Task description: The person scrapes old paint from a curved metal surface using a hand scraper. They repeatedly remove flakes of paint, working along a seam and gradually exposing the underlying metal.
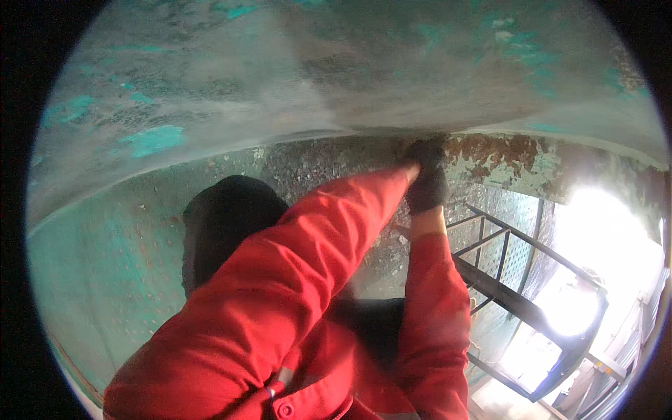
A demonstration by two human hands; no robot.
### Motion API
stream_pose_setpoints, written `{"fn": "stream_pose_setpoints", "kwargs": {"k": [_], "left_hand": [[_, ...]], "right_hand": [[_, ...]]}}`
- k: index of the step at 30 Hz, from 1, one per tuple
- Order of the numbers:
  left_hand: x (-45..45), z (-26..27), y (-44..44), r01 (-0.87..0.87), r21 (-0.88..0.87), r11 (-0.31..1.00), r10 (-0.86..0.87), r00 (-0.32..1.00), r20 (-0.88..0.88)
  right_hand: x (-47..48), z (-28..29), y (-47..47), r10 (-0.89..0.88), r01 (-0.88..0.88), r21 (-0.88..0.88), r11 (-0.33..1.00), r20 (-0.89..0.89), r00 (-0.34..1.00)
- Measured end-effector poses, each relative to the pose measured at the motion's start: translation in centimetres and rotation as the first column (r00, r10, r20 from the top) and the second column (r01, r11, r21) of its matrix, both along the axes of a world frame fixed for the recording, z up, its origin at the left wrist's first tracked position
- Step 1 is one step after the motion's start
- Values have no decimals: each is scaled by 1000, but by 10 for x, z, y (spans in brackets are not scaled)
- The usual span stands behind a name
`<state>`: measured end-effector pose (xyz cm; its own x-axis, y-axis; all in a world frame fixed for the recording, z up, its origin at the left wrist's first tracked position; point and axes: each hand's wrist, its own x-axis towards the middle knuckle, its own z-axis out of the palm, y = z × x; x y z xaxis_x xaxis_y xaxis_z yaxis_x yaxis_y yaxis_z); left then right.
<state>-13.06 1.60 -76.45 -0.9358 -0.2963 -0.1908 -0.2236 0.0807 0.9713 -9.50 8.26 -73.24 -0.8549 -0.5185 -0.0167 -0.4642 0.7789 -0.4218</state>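
Both my hands are together at the seam where the curved overhead surface (294, 89) meets the lower wall. My left hand (423, 151), in a dark glove, is at the end of the red sleeve that crosses from the lower left. Just below it, and overlapping it, is my right hand (429, 191), also gloved, with a strip of bare wrist above the red cuff. The fingers are dark, shadowed and blurred. Whether they grip anything cannot be made out. Beside the hands the wall has a rusty strip (504, 157) with flaking pale paint.
Teal paint patches (155, 140) remain on the grey overhead surface. The pitted greenish wall (105, 262) curves around at left. A dark rounded shape (231, 231), perhaps my knee, is beside the left sleeve. At right stands a dark metal frame (504, 289) before a glaring opening (604, 226).
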Motion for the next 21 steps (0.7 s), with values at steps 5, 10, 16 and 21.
{"fn": "stream_pose_setpoints", "kwargs": {"k": [5,10,16,21], "left_hand": [[20,25,-17,36,26,999,-33,992,-123],[26,31,-17,267,-34,963,-268,963,-26],[19,27,-25,264,-39,964,-264,964,4],[20,25,-30,297,-69,952,-298,955,-4]], "right_hand": [[5,-10,10,38,693,-650,310,737,675],[37,17,8,111,747,-633,204,773,624],[4,9,-4,54,466,-661,588,607,793],[-5,-16,5,-55,350,-595,723,456,888]]}}
